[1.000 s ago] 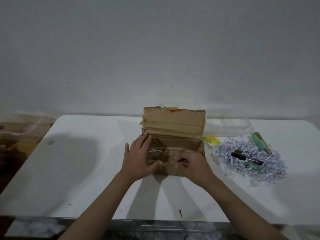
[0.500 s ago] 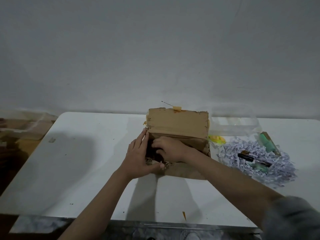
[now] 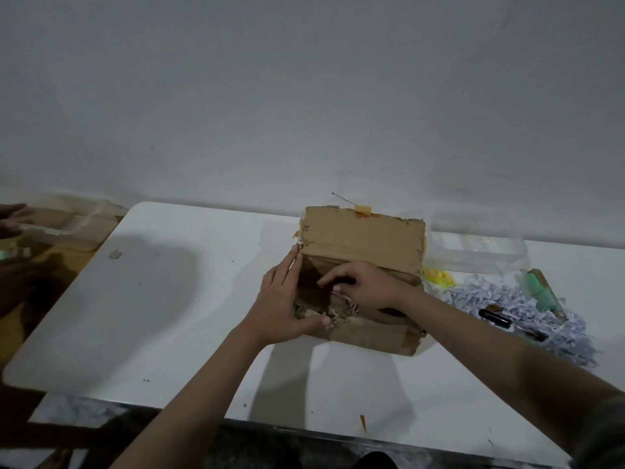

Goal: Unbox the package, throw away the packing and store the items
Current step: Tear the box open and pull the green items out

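Note:
A worn brown cardboard box (image 3: 362, 238) stands on the white table (image 3: 162, 316), its lid flap raised at the back. My left hand (image 3: 284, 304) presses against the box's left end, thumb on the torn front edge. My right hand (image 3: 363, 286) reaches into the opening, fingers curled down among shredded paper inside; what they touch is hidden. To the right lies a heap of white shredded paper (image 3: 480, 299) with a black pen-like item (image 3: 493, 316) and a green item (image 3: 541, 291) on it.
A clear plastic bin (image 3: 473, 245) stands behind the shredded heap, with a yellow object (image 3: 438, 277) beside the box. Off the table's left end sit a clear container (image 3: 67, 218) and another person's hand (image 3: 10, 214). A small orange scrap (image 3: 363, 423) lies near the front edge.
My right hand left the front flap and went into the box opening. The view shifted left, so the box sits further right in frame. My left hand stayed on the box's left end.

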Demonstrator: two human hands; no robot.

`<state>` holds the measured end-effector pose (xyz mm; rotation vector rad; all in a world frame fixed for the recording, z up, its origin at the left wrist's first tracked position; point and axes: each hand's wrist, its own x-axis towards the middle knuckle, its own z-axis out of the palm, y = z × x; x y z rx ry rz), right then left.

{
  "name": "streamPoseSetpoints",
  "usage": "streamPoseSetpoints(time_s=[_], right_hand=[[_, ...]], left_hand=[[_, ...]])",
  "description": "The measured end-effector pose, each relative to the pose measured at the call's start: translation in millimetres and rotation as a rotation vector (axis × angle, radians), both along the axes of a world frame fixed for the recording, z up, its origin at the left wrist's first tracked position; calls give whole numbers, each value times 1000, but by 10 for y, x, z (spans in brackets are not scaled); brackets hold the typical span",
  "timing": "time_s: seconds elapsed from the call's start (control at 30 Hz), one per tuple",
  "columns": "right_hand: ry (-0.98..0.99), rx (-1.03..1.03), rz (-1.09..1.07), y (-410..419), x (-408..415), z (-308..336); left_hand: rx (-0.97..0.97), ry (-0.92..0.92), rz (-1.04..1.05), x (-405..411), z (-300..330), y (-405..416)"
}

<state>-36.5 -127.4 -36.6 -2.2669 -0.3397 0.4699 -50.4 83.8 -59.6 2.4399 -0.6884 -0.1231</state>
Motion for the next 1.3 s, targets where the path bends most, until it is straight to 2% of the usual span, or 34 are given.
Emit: streamPoseSetpoints(time_s=[0.07, 0.23, 0.4, 0.47, 0.6, 0.77, 0.87, 1.0, 1.13, 1.2, 1.3], right_hand=[[42, 18, 73, 103, 52, -23], [115, -178, 426, 74, 236, -66], [94, -324, 692, -141, 296, -54], [97, -351, 717, -194, 335, -28], [44, -257, 709, -99, 372, -16], [20, -496, 950, 20, 383, -64], [54, -530, 1029, -64, 418, -36], [131, -451, 1017, -240, 438, -7], [180, -182, 753, -386, 429, 78], [102, -261, 688, -449, 389, 84], [-43, -442, 715, -490, 254, 33]], left_hand=[[-26, 23, 7, -5, -1, -3], [3, 51, 43, -4, 30, -25], [68, 71, 85, -27, 109, -42], [135, 91, 98, -21, 135, -71], [236, 161, 154, -14, 182, -119], [247, 138, 163, -50, 190, -147], [222, 177, 189, -53, 225, -160], [195, 219, 207, -62, 243, -168], [180, 252, 205, -49, 268, -188], [176, 259, 206, -54, 275, -200], [160, 251, 205, -77, 252, -205]])
